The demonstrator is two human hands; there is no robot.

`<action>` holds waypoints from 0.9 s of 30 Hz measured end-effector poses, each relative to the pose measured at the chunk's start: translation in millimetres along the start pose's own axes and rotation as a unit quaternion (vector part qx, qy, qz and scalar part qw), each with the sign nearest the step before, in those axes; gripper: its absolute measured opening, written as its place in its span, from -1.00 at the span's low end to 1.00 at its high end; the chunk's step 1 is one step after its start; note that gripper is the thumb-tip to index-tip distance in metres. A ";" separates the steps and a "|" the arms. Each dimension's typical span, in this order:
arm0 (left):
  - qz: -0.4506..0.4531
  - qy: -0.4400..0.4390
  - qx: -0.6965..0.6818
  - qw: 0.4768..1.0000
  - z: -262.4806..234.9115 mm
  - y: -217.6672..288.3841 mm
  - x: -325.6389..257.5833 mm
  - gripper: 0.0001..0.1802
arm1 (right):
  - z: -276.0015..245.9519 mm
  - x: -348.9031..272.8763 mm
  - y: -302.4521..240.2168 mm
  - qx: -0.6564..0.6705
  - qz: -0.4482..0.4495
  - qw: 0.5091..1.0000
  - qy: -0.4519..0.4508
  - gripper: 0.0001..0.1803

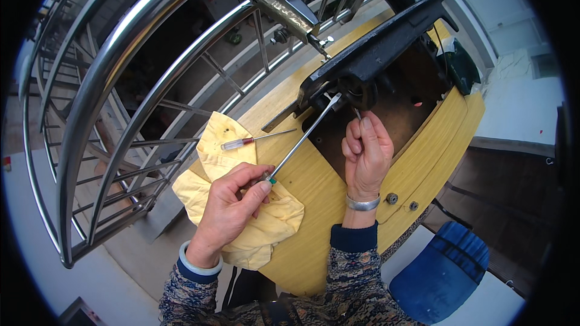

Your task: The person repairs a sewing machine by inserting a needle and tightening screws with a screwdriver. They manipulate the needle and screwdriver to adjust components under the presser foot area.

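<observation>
Two screwdrivers out: the left hand (232,196) is clamped on the long screwdriver (302,139), tip under the tilted sewing machine (374,54). Right hand (365,151) pinches a small part there, which I cannot identify. The work looks mid-way; the red-handled screwdriver (254,140) lies idle on the yellow cloth (223,145).

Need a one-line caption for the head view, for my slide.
Left hand drives a long screwdriver under a tilted sewing machine; right hand steadies a part.

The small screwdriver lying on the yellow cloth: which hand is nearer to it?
Left. The left hand rests on the yellow cloth just below the small screwdriver, gripping a longer screwdriver. The right hand is farther off, up at the tilted sewing machine.
</observation>
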State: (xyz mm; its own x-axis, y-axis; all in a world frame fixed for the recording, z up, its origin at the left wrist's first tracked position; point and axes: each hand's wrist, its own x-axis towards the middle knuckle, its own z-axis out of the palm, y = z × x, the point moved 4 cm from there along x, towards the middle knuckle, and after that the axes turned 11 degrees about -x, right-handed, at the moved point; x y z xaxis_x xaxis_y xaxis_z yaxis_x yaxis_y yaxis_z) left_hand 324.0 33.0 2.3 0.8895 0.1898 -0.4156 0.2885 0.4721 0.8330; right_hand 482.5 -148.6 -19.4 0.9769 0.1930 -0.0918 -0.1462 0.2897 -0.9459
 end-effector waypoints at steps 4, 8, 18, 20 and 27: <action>0.002 0.002 0.005 1.000 -0.7 -0.2 0.4 -0.71 | 0.5 -0.7 -0.8 0.005 0.002 1.000 -0.013 -0.74; -0.003 0.006 0.015 1.000 -1.7 0.5 0.6 -0.71 | 0.9 -0.9 -1.0 0.009 0.003 1.000 -0.015 -0.74; 0.007 0.006 0.032 0.999 -1.6 3.3 1.0 -0.71 | 0.0 -0.7 0.2 0.013 0.006 1.000 -0.014 -0.73; 0.003 0.010 0.038 0.999 -1.7 3.7 0.7 -0.71 | -0.5 -0.4 0.7 0.011 0.005 1.000 -0.008 -0.70; 0.003 0.012 0.037 0.999 -1.5 5.4 0.8 -0.71 | -1.0 -1.0 0.5 0.008 0.004 1.000 -0.009 -0.70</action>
State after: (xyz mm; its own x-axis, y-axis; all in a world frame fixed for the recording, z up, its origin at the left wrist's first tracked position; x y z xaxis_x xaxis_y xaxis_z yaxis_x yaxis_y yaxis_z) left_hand 325.8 37.0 5.9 0.8830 0.2127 -0.4185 0.3096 0.4063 0.8597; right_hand 481.6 -149.7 -20.0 0.9728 0.2123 -0.0927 -0.1558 0.3035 -0.9400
